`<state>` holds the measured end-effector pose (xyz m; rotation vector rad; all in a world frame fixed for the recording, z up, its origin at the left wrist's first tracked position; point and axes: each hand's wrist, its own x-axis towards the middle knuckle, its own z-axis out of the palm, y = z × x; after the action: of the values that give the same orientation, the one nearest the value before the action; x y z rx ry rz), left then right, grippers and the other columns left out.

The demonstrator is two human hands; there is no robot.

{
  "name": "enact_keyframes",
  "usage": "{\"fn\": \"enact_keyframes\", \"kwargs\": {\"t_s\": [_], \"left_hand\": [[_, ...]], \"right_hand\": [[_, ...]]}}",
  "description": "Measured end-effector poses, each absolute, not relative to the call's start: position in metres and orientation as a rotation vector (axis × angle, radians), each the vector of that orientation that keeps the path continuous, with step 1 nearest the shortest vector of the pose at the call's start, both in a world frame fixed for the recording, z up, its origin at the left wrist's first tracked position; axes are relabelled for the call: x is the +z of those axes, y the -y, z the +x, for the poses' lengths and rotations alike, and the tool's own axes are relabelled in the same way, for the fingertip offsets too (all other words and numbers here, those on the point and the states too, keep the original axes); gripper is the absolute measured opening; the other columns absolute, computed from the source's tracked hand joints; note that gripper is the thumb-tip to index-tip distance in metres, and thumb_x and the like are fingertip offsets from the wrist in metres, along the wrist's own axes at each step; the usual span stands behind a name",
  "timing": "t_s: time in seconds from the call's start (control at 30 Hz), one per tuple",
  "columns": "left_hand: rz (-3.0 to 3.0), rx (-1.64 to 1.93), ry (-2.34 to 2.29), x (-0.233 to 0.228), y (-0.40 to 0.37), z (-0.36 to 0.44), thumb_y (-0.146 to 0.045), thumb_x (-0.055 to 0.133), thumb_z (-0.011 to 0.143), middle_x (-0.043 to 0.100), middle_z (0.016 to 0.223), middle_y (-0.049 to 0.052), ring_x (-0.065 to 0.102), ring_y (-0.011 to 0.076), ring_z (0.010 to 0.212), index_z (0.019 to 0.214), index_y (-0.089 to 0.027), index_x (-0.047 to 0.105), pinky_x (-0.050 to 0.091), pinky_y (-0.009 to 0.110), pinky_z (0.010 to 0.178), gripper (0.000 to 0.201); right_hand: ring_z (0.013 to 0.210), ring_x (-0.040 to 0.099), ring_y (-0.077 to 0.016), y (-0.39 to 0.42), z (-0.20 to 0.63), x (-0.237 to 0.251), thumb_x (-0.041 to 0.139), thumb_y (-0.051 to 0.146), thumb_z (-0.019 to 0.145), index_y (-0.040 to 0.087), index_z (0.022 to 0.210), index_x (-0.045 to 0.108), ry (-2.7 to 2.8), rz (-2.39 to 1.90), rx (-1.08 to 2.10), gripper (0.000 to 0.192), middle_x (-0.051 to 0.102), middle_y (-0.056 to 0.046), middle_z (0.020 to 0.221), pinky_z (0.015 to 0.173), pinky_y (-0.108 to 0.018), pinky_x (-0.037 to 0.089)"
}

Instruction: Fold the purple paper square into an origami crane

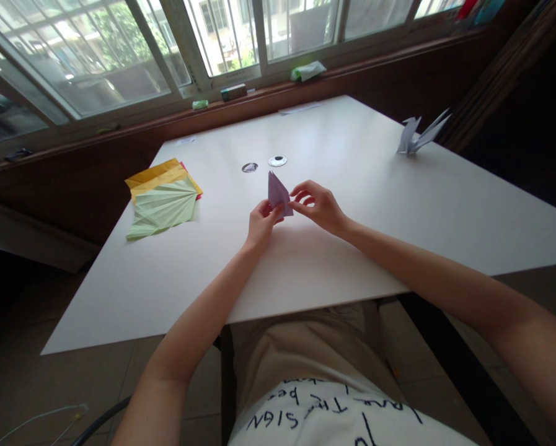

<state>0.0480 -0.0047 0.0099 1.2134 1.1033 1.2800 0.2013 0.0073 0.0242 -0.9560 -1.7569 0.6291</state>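
Left hand [261, 222] and right hand [315, 205] both pinch the purple paper [278, 193] — uneven pressure could skew its crease.

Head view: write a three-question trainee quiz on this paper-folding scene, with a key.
1. True or false: both hands hold the purple folded paper over the white table.
2. Which lies to the left of the hands?
A. a pair of scissors
B. a stack of green and yellow sheets
C. a glue bottle
3. Fill in: the finished white paper ____ stands near the table's far right corner.

Key
1. True: the left hand pinches its lower edge, and the right hand pinches its right side.
2. B, the stack of green and yellow sheets.
3. Crane: the paper crane.
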Motion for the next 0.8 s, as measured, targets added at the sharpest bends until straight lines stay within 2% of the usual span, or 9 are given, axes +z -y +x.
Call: {"fn": "enact_keyframes", "kwargs": {"t_s": [0.53,0.7,0.8], "left_hand": [[1.255,1.277,-1.019,0.0097,0.0058,0.0496,-0.034,0.07,0.065,0.063,0.105,0.007,0.061,0.018,0.093,0.104,-0.019,0.054,0.048,0.03,0.081,0.045],[1.173,1.258,-1.036,0.0127,0.0057,0.0512,-0.046,0.054,0.078,0.063,0.103,0.006,0.06,0.0171,0.094,0.104,-0.019,0.055,0.048,0.029,0.078,0.037],[1.181,1.265,-1.056,0.0103,0.0038,0.0507,-0.044,0.051,0.08,0.064,0.099,0.005,0.061,0.0161,0.091,0.101,-0.019,0.056,0.049,0.029,0.077,0.033]], "right_hand": [[0.076,0.06,-0.0155,-0.0098,0.2011,0.023,0.055,0.031,0.077,0.017,0.079,0.056,1.755,-1.023,0.618,0.014,0.061,-0.004,0.084,0.063,-0.029,0.049],[0.076,0.06,-0.0155,-0.0106,0.2014,0.0224,0.056,0.035,0.077,0.018,0.079,0.056,1.749,-1.021,0.607,0.017,0.061,-0.004,0.084,0.063,-0.029,0.049],[0.077,0.06,-0.016,-0.011,0.2015,0.0221,0.056,0.037,0.077,0.018,0.079,0.056,1.747,-1.033,0.598,0.019,0.061,-0.004,0.084,0.063,-0.029,0.049]]}}
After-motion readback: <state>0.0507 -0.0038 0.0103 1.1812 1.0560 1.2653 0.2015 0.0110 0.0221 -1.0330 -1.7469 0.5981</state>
